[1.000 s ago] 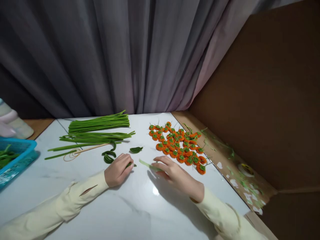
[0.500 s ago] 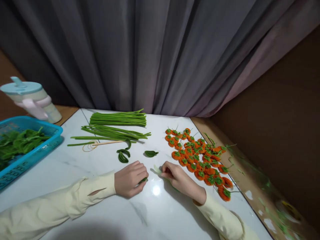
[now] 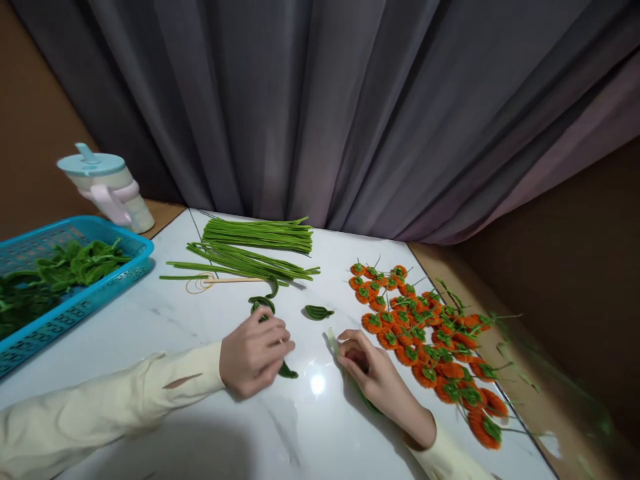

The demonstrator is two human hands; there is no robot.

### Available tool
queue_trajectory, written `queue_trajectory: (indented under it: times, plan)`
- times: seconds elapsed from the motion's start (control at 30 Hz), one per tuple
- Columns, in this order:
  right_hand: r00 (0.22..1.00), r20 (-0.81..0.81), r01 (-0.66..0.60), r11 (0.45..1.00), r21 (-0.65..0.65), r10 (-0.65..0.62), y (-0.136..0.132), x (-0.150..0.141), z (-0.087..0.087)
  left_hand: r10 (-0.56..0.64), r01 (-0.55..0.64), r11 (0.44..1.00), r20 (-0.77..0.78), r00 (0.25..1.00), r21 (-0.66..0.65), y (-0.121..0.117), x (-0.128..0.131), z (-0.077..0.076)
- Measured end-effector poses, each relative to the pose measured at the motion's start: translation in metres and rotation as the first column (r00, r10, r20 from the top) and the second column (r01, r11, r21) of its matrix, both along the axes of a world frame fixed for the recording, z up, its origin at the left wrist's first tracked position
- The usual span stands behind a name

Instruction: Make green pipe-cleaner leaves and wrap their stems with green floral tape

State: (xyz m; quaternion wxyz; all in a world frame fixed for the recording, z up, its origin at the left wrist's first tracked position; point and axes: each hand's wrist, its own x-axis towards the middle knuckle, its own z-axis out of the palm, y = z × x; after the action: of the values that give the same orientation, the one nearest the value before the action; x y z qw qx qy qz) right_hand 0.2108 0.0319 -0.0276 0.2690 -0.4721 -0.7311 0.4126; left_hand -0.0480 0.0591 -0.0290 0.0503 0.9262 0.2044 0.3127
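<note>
My left hand (image 3: 256, 353) is closed, fingers curled, low over the white table. A curved dark green fuzzy piece (image 3: 288, 371) sticks out beneath its fingertips. Just behind the knuckles lie more dark green curled pieces (image 3: 262, 305), partly covered by the hand. My right hand (image 3: 369, 365) pinches a pale, see-through strip (image 3: 332, 340) between thumb and forefinger. Some dark green (image 3: 371, 404) shows below the right palm, mostly hidden. Between and beyond the hands rests a striped dark green fuzzy leaf (image 3: 319, 312).
Bright green pipe cleaners (image 3: 257, 235) lie in bundles at the back, near a thin wooden stick (image 3: 235, 280) with a loop. Orange fuzzy persimmons (image 3: 425, 373) cover the right side. At left stand a blue basket (image 3: 143, 257) of green leaves and a lidded cup (image 3: 113, 193).
The view has swung left, so everything sits further right. My left hand has drawn back left relative to the table, baring more of the dark green piece. My right hand still pinches the strip.
</note>
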Motion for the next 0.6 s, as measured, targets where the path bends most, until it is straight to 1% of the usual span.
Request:
queue_trajectory:
  times: [0.03,0.07,0.1,0.13,0.17,0.2,0.23,0.27,0.3,0.37,0.47,0.53,0.57,0.6]
  plan:
    - [1.000,-0.002,0.006,1.000,0.015,-0.006,0.000,0.001,-0.002,0.079,-0.080,0.997,0.028,0.996,0.018,0.008,-0.005,0.004]
    - [1.000,-0.004,0.009,0.999,0.032,-0.009,-0.001,0.001,-0.004,0.171,-0.172,0.985,0.050,0.984,0.007,0.018,-0.011,0.008]
    - [1.000,-0.006,0.012,0.999,0.051,-0.012,-0.001,0.002,-0.005,0.269,-0.268,0.963,0.051,0.962,-0.033,0.028,-0.016,0.012]
    - [1.000,-0.009,0.013,0.998,0.068,-0.013,-0.001,0.003,-0.006,0.362,-0.360,0.928,0.008,0.932,-0.095,0.037,-0.020,0.016]
    - [1.000,-0.014,0.015,0.996,0.083,-0.014,-0.001,0.003,-0.006,0.425,-0.428,0.889,-0.052,0.904,-0.163,0.047,-0.023,0.019]
    - [1.000,-0.021,0.018,0.995,0.099,-0.016,-0.002,0.003,-0.006,0.447,-0.458,0.854,-0.105,0.889,-0.246,0.055,-0.025,0.021]
    - [0.999,-0.031,0.018,0.993,0.115,-0.015,-0.002,0.003,-0.006,0.454,-0.478,0.814,-0.151,0.878,-0.331,0.061,-0.025,0.022]
    - [0.999,-0.041,0.013,0.991,0.131,-0.008,-0.002,0.003,-0.006,0.467,-0.502,0.772,-0.188,0.864,-0.390,0.066,-0.024,0.022]
    - [0.999,-0.050,0.002,0.990,0.143,0.005,-0.003,0.002,-0.005,0.475,-0.522,0.742,-0.219,0.852,-0.420,0.070,-0.022,0.021]
    - [0.997,-0.069,-0.023,0.987,0.160,0.035,-0.004,0.002,-0.004,0.479,-0.542,0.702,-0.257,0.840,-0.462,0.073,-0.015,0.017]
    - [0.992,-0.111,-0.036,0.987,0.158,0.054,-0.004,0.003,-0.005,0.505,-0.535,0.629,-0.227,0.833,-0.564,0.075,-0.007,0.016]
    - [0.986,-0.160,-0.027,0.990,0.138,0.049,-0.004,0.004,-0.007,0.526,-0.522,0.585,-0.200,0.827,-0.621,0.074,-0.004,0.022]
    - [0.981,-0.187,-0.019,0.992,0.122,0.042,-0.003,0.004,-0.007,0.523,-0.492,0.550,-0.181,0.833,-0.675,0.073,-0.003,0.026]
    - [0.977,-0.211,-0.009,0.994,0.105,0.031,-0.003,0.004,-0.007,0.513,-0.433,0.497,-0.148,0.845,-0.752,0.071,-0.001,0.031]
